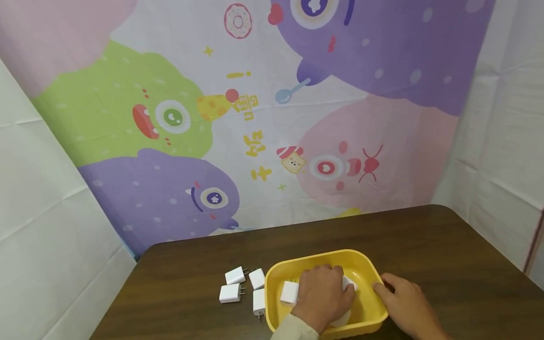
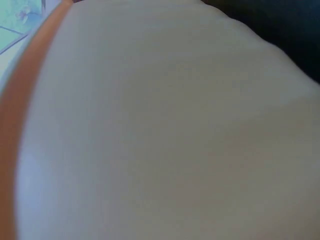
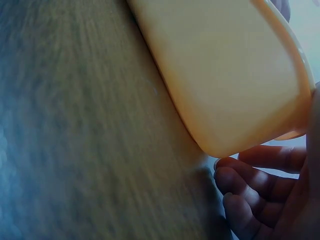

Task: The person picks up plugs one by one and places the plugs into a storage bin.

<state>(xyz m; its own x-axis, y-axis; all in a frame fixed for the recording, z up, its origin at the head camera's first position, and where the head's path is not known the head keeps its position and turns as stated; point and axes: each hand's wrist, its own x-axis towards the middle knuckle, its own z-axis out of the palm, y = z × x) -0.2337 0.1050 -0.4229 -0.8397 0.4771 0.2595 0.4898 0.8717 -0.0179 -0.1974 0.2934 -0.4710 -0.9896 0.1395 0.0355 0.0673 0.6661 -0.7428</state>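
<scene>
My left hand (image 1: 321,293) reaches down into a yellow plastic basin (image 1: 275,268), back of the hand up. Its fingertips are hidden beneath it, so I cannot tell what they hold. A white charger plug (image 1: 290,293) lies in the basin just left of this hand, and another white piece (image 1: 348,282) shows at its right. A pale rounded thing (image 1: 341,320) is partly visible below the thumb. At the basin's right side, my right hand (image 1: 405,302) grips the rim, thumb over the edge. In the right wrist view its curled fingers (image 3: 250,192) lie against the outer wall near the bottom.
Several white charger plugs (image 1: 231,293) with metal prongs lie on the dark wooden table (image 1: 182,302) left of the basin, the nearest ones against its wall. A cartoon-printed cloth (image 1: 263,208) hangs behind the table. Sleeve fabric (image 2: 150,125) fills most of the left wrist view.
</scene>
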